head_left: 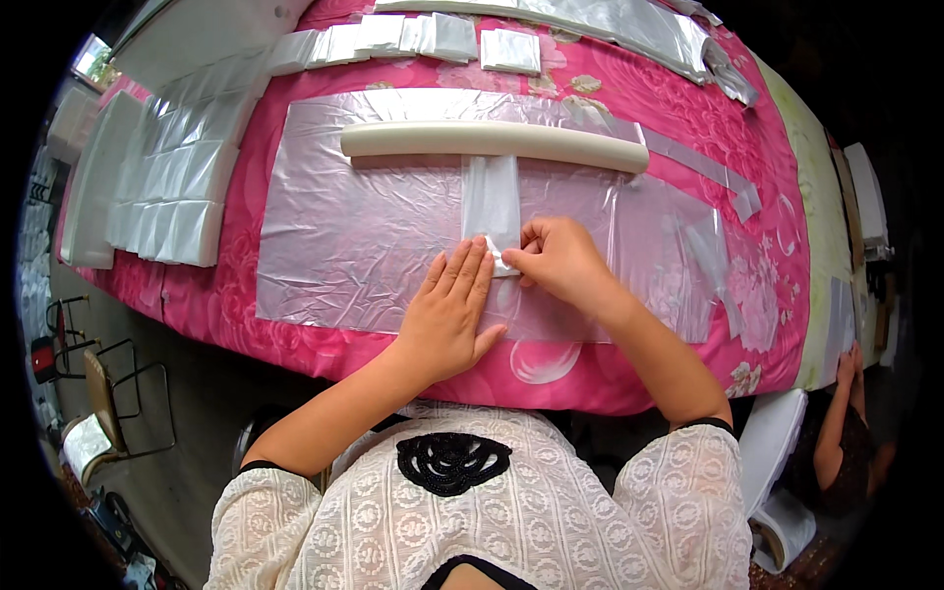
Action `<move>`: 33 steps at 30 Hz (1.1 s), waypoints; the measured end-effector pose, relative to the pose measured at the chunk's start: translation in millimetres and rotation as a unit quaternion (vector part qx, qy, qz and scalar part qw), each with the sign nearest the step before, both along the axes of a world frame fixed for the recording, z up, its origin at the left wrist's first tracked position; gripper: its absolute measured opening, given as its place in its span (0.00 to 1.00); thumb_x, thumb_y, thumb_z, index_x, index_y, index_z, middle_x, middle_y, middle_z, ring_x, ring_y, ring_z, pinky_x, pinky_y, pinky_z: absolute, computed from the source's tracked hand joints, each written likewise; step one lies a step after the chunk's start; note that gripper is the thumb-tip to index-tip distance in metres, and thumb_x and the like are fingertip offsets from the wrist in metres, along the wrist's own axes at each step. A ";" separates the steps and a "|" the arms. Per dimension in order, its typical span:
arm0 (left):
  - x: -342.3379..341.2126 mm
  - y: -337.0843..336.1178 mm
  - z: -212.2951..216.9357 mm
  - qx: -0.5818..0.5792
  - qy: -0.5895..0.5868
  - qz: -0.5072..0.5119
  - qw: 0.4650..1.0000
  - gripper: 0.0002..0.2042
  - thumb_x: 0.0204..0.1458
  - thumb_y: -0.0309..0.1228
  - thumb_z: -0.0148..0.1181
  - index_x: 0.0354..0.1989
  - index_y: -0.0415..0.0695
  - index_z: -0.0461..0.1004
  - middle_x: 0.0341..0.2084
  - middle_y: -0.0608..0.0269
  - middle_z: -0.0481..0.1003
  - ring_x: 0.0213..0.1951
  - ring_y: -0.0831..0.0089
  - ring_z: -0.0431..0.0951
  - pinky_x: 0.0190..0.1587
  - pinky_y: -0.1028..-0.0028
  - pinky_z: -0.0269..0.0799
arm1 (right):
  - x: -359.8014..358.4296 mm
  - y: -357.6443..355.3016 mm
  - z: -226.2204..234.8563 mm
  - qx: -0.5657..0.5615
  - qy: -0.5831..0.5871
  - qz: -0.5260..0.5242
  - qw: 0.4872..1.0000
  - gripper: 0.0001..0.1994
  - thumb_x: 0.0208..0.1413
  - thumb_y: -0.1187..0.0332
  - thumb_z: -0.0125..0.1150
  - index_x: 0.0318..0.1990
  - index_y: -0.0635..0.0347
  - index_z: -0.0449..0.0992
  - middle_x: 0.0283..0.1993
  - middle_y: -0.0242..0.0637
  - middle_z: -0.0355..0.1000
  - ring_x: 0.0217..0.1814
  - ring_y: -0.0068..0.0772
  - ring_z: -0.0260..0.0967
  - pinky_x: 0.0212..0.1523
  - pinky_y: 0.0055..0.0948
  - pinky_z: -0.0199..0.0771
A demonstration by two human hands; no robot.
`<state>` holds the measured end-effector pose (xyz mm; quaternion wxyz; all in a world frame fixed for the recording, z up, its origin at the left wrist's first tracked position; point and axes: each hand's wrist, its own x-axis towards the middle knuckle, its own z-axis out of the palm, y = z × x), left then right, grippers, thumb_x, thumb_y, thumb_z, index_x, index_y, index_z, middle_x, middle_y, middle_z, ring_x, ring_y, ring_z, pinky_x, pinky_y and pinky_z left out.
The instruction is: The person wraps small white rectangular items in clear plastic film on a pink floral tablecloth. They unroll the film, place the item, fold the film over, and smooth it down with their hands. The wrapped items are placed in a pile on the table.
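A narrow stack or strip of white translucent plastic (pixel 491 197) lies before me, its far end under a long cream-coloured tube (pixel 492 140). My left hand (pixel 447 303) lies flat, fingers stretched forward, with the fingertips at the near left edge of the strip. At its near right corner my right hand (pixel 560 258) is closed in a pinch on the plastic, where a small white fold shows between the thumb and fingers. Beneath everything spreads a large clear plastic sheet (pixel 334 236) with wrinkles.
Folded plastic packs stand in rows inside a clear container (pixel 162 231) at the left. More packs (pixel 393 37) line the far side, beside long plastic sheets (pixel 629 34). A pink floral cloth (pixel 246 334) covers the table. Another person's arm (pixel 836 418) shows at the right; a chair (pixel 103 403) stands left.
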<state>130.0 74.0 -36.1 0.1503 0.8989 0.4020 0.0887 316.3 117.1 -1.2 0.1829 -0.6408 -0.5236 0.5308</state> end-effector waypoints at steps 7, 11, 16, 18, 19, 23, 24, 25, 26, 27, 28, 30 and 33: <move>0.0 -0.5 -0.5 0.002 -0.007 0.010 1.000 0.37 0.49 0.46 0.51 0.61 0.32 0.49 0.63 0.43 0.48 0.66 0.55 0.45 0.65 0.60 0.39 | 7.7 -11.3 -25.6 0.488 -0.267 0.147 0.818 0.26 0.42 0.63 0.65 0.51 0.63 0.67 0.53 0.45 0.65 0.60 0.42 0.58 0.57 0.39 0.60; -3.0 4.1 -1.6 0.031 -0.044 0.005 0.999 0.30 0.48 0.39 0.53 0.58 0.33 0.57 0.59 0.44 0.56 0.63 0.54 0.54 0.63 0.59 0.46 | 19.4 4.0 -38.8 0.494 -0.213 0.281 0.795 0.26 0.46 0.62 0.61 0.53 0.61 0.67 0.58 0.42 0.62 0.62 0.43 0.56 0.61 0.39 0.55; -13.1 18.4 -5.8 0.094 -0.140 -0.035 0.985 0.15 0.45 0.26 0.56 0.43 0.36 0.71 0.46 0.53 0.71 0.50 0.60 0.70 0.51 0.65 0.65 | 21.7 13.5 -31.9 0.457 -0.160 0.318 0.815 0.22 0.49 0.68 0.56 0.53 0.63 0.67 0.60 0.42 0.61 0.64 0.43 0.55 0.62 0.37 0.55; -12.6 23.7 -6.9 0.126 -0.150 -0.045 0.980 0.11 0.44 0.24 0.57 0.38 0.37 0.72 0.42 0.56 0.74 0.46 0.62 0.73 0.47 0.68 0.69 | 22.1 13.8 -28.8 0.443 -0.146 0.313 0.827 0.21 0.47 0.72 0.54 0.52 0.63 0.68 0.59 0.42 0.62 0.63 0.43 0.56 0.62 0.37 0.55; -11.5 25.9 -6.8 0.139 -0.144 -0.050 0.979 0.10 0.44 0.24 0.57 0.36 0.37 0.73 0.40 0.57 0.74 0.45 0.63 0.74 0.46 0.69 0.70 | 22.6 14.3 -27.9 0.436 -0.140 0.309 0.833 0.21 0.47 0.74 0.53 0.52 0.63 0.68 0.59 0.42 0.62 0.63 0.43 0.56 0.62 0.36 0.55; -9.7 33.1 -4.1 0.126 -0.106 -0.052 0.985 0.06 0.42 0.23 0.58 0.30 0.39 0.71 0.36 0.59 0.75 0.40 0.66 0.76 0.43 0.72 0.72 | 24.1 19.6 -30.0 0.454 -0.115 0.295 0.833 0.21 0.41 0.78 0.52 0.48 0.62 0.71 0.55 0.43 0.66 0.59 0.44 0.61 0.58 0.36 0.60; -10.0 33.2 -1.9 0.105 -0.125 -0.056 0.985 0.05 0.42 0.23 0.58 0.29 0.40 0.71 0.35 0.59 0.75 0.39 0.66 0.76 0.42 0.73 0.72 | 23.6 19.5 -28.7 0.469 -0.116 0.287 0.827 0.20 0.40 0.78 0.54 0.46 0.62 0.72 0.53 0.42 0.68 0.56 0.44 0.63 0.56 0.36 0.62; -11.1 32.6 2.4 0.084 -0.144 -0.061 0.984 0.05 0.42 0.23 0.58 0.28 0.40 0.70 0.35 0.59 0.75 0.38 0.66 0.76 0.41 0.73 0.73 | 23.3 19.1 -27.7 0.485 -0.117 0.279 0.820 0.19 0.38 0.78 0.55 0.44 0.62 0.73 0.50 0.41 0.70 0.54 0.44 0.65 0.53 0.36 0.65; -12.4 31.7 7.0 0.063 -0.163 -0.065 0.982 0.05 0.41 0.23 0.58 0.27 0.41 0.70 0.34 0.59 0.75 0.37 0.66 0.77 0.41 0.73 0.73 | 22.9 15.7 -28.5 0.486 -0.104 0.275 0.823 0.18 0.38 0.79 0.56 0.42 0.61 0.74 0.48 0.40 0.71 0.50 0.43 0.67 0.50 0.35 0.67; -14.3 27.7 12.1 0.062 -0.192 -0.083 0.976 0.05 0.41 0.23 0.58 0.27 0.41 0.70 0.33 0.60 0.76 0.36 0.66 0.77 0.41 0.73 0.73 | 22.0 9.4 -30.8 0.487 -0.091 0.272 0.825 0.17 0.37 0.79 0.57 0.40 0.60 0.75 0.45 0.39 0.72 0.47 0.42 0.69 0.47 0.35 0.68; -16.7 19.8 15.7 0.057 -0.220 -0.101 0.969 0.05 0.41 0.23 0.58 0.27 0.41 0.70 0.33 0.60 0.76 0.36 0.66 0.77 0.41 0.73 0.73 | 20.6 0.8 -33.1 0.486 -0.077 0.267 0.829 0.16 0.36 0.79 0.58 0.38 0.60 0.75 0.43 0.38 0.74 0.44 0.41 0.70 0.44 0.35 0.70; -24.8 10.9 14.8 0.069 -0.238 -0.160 0.955 0.11 0.40 0.28 0.60 0.33 0.41 0.71 0.38 0.59 0.75 0.40 0.65 0.77 0.44 0.70 0.72 | 15.0 -19.3 -30.3 0.504 -0.068 0.267 0.819 0.12 0.35 0.79 0.60 0.33 0.58 0.76 0.37 0.33 0.75 0.37 0.37 0.71 0.38 0.33 0.71; -32.1 1.8 23.4 0.045 -0.176 -0.155 0.971 0.22 0.38 0.35 0.64 0.43 0.40 0.69 0.45 0.56 0.72 0.47 0.63 0.74 0.50 0.67 0.70 | 11.5 -35.6 -36.3 0.502 -0.063 0.265 0.821 0.12 0.36 0.77 0.61 0.33 0.57 0.76 0.37 0.33 0.74 0.39 0.36 0.71 0.39 0.32 0.72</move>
